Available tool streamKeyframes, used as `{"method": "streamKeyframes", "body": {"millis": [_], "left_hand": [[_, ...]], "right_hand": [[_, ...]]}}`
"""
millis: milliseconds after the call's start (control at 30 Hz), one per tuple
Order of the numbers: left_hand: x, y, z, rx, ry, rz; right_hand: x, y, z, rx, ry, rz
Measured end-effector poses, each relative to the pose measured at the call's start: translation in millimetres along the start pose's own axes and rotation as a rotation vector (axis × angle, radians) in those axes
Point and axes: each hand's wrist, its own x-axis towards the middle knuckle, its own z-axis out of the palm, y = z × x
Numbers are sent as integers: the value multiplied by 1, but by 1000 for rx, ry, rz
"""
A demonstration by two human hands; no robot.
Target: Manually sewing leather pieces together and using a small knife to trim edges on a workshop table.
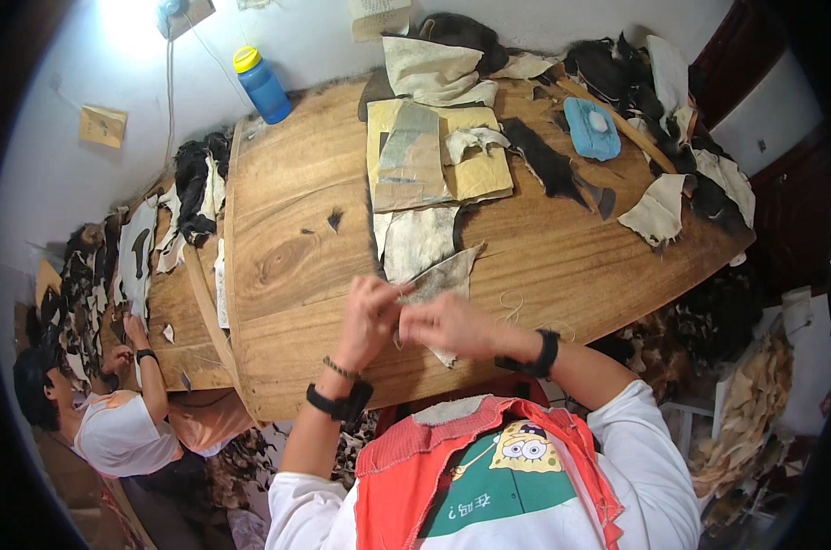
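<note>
Near the front edge of the wooden table, my two hands work close together over a pale, pointed piece of hide [448, 278]. My left hand [368, 316] is closed, its fingertips pinching the hide's edge. Beside it my right hand [448, 327] is also closed, fingers bent together; whatever it pinches is too small to make out. A thin, pale thread [512, 310] curls on the wood just right of that hand. Beyond my hands lies a larger whitish hide [420, 240], partly under a yellow sheet [484, 179] that carries a grey-beige pattern piece [414, 151].
Dark fur pieces [548, 160] and a stick [617, 124] lie right, around a blue dish [580, 137] with a white round item. A blue bottle [267, 92] stands at the back. Left, another person [127, 426] handles hides at an adjoining table [182, 312].
</note>
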Motion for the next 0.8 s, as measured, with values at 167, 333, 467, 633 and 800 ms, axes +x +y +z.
{"method": "streamKeyframes", "body": {"millis": [167, 333, 467, 633, 800], "left_hand": [[-17, 10, -5, -224, -166, -105], [9, -11, 13, 94, 4, -168], [15, -12, 15, 153, -33, -258], [-5, 11, -2, -36, -101, 59], [0, 8, 4, -148, 54, -160]], "right_hand": [[24, 47, -8, -179, 118, 272], [3, 17, 10, -631, 60, 232], [-23, -24, 11, -336, -702, -126], [11, 9, -5, 2, 71, 60], [21, 48, -8, -133, 70, 235]]}}
